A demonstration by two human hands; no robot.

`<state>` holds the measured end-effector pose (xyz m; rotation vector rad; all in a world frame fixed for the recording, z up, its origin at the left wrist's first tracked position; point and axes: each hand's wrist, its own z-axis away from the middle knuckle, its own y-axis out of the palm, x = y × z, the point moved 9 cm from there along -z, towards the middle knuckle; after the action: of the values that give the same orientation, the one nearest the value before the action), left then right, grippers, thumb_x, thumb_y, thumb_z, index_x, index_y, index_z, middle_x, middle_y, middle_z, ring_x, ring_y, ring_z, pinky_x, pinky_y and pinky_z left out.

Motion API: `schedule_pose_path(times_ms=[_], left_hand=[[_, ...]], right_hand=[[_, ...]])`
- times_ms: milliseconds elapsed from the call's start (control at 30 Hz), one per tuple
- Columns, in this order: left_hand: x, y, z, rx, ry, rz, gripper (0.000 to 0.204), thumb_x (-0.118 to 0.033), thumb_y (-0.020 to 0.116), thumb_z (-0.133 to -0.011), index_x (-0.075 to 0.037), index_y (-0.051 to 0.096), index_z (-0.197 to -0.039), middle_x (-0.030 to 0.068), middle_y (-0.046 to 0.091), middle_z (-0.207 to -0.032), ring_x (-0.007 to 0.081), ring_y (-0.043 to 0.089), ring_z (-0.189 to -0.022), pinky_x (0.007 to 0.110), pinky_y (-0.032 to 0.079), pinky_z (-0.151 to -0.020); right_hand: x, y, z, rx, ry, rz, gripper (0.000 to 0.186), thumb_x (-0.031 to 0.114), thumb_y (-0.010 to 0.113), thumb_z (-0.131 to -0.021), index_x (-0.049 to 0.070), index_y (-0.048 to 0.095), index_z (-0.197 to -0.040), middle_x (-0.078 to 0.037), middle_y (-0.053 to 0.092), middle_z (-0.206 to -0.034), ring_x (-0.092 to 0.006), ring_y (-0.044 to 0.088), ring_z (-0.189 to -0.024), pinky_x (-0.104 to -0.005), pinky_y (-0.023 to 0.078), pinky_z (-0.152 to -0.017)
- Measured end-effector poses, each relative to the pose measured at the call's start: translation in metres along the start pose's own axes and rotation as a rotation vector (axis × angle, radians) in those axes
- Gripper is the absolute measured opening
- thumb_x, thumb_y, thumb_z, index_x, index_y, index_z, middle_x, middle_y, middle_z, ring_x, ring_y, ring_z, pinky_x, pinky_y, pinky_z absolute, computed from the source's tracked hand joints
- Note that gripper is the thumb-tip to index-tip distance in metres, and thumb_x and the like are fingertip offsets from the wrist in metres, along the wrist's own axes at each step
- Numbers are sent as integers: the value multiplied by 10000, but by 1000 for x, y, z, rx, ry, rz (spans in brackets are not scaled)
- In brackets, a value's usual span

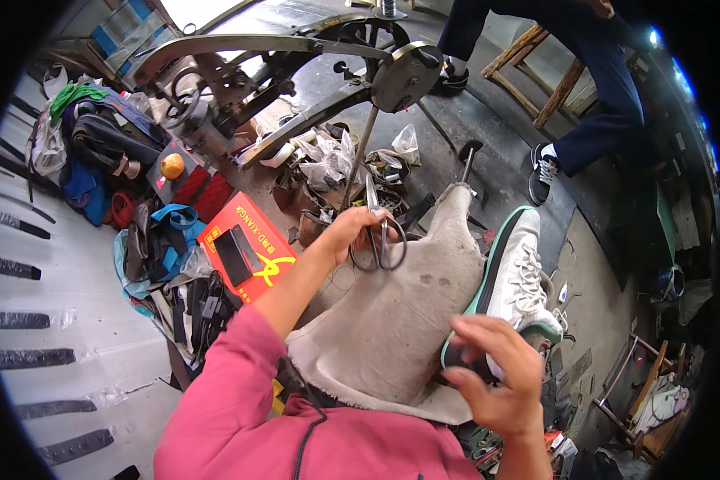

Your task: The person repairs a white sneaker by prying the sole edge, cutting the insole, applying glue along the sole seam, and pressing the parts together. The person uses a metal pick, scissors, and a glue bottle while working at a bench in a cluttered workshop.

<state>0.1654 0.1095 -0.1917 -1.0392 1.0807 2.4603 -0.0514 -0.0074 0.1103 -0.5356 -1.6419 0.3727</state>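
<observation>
As the white shoe [514, 268] rests against the lap cloth [392, 328], probably light, soft-topped and best gripped by its firmer sole [490, 264], the right hand [502, 372] hangs spread over its near end, contact unclear, and the left hand [357, 230] curls round the scissors [373, 200].

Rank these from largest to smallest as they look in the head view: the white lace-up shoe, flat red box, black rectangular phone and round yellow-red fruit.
1. White lace-up shoe
2. Flat red box
3. Black rectangular phone
4. Round yellow-red fruit, clearly smallest
</observation>
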Motion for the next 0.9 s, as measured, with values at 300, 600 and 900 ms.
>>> schedule_pose_path(times_ms=[300,600,900], left_hand=[[55,-170,-203,-535,-236,-1243,461,-309,635,-893,-30,710,-1252,246,728,-1221,371,714,-1115,474,564,-930],[43,-220,-225,-609,198,-1306,557,-179,707,-925,35,556,-1417,285,706,-1276,399,680,-1214,459,518,-1042],[-87,10,-139,-213,592,-983,417,-175,583,-1097,-28,553,-1486,91,652,-1335,176,600,-1183,317,464,-1045]], right_hand=[[-47,-95,117,-804,218,48,218,169,626,-1017,-38,655,-1076,-192,653,-995,-174,639,-726,-271,512,-600],[-158,-46,256,-1153,821,-122,188,51,618,-1013,-15,692,-1172,-53,688,-1044,-104,647,-861,-243,510,-748],[-239,21,338,-1070,939,-48,211,111,642,-989,-12,727,-1139,-110,712,-1030,-192,697,-914,-315,538,-803]])
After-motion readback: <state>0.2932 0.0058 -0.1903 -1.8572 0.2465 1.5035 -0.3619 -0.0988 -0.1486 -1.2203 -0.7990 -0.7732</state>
